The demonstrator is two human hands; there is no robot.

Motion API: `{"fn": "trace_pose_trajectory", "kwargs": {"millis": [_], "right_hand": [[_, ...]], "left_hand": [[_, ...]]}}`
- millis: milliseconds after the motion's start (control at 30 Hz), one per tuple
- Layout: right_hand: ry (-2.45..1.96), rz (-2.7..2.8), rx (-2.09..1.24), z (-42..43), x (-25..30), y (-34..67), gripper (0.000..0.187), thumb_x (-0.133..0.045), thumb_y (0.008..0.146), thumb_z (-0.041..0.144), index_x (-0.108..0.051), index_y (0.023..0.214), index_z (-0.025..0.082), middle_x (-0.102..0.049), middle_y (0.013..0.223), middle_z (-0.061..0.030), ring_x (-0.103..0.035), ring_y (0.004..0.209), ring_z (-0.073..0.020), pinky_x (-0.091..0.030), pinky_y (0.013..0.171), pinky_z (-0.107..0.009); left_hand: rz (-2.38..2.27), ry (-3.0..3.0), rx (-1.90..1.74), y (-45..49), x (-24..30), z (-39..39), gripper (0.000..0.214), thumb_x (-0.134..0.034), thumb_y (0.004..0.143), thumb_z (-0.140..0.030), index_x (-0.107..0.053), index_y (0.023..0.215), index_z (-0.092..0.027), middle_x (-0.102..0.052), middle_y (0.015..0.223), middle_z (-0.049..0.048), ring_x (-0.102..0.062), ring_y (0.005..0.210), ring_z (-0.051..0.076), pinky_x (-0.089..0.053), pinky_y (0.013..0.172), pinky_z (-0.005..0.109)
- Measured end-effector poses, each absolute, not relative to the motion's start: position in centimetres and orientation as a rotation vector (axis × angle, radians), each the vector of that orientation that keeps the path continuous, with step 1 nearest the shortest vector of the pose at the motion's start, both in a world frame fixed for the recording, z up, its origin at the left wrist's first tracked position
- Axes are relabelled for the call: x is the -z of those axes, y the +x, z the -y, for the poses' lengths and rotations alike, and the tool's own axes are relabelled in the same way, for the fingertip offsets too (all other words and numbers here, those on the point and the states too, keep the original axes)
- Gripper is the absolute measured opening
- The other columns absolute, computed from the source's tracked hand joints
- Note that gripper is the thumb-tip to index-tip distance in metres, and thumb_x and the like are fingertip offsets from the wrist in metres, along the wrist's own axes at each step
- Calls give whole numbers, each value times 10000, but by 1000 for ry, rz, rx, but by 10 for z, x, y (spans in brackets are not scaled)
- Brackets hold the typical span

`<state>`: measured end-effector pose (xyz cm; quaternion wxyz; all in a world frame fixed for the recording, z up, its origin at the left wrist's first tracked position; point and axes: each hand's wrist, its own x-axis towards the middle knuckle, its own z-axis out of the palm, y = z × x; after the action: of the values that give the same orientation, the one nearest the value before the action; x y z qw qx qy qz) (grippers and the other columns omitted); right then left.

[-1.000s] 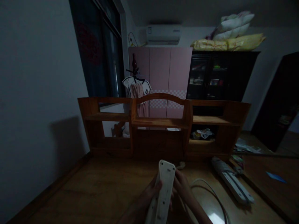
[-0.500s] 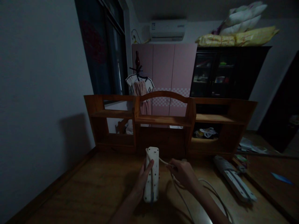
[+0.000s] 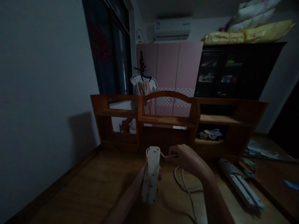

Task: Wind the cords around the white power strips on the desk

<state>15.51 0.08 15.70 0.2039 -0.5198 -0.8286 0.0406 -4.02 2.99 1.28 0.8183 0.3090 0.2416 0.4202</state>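
A white power strip (image 3: 151,177) stands on end above the wooden desktop, its screw-dotted back turned toward me. My left hand (image 3: 142,174) grips it from the left, with fingertips showing at its right edge. The pale cord (image 3: 189,194) runs over the strip's top end and across to my right hand (image 3: 184,157), which is closed on it just right of the strip. Beyond that hand the cord hangs in a loose loop onto the desktop. How the cord lies behind the strip is hidden.
Another white power strip (image 3: 243,186), its upper end wrapped in cord, lies on the desktop (image 3: 93,186) at right. A wooden shelf unit (image 3: 167,119) spans the back edge. A plain wall (image 3: 46,93) borders the left side. A blue slip (image 3: 291,184) lies far right.
My right hand has drawn the cord up and slightly right. My left thumb has shifted off the strip's back to its left edge. The view has turned slightly left.
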Motion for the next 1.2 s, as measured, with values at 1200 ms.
{"fn": "trace_pose_trajectory", "kwargs": {"millis": [1200], "right_hand": [[-1360,2615,-306,-9,-145,137,24,-716,689,231,-724,698,210,-684,661,-22,-630,638,-159,-301,512,-229]], "left_hand": [[-843,1359,-1170,-32,-15,-26,508,-700,751,-385,-578,1189,-158,-640,1164,108,-592,1077,275,-462,917,321]]}}
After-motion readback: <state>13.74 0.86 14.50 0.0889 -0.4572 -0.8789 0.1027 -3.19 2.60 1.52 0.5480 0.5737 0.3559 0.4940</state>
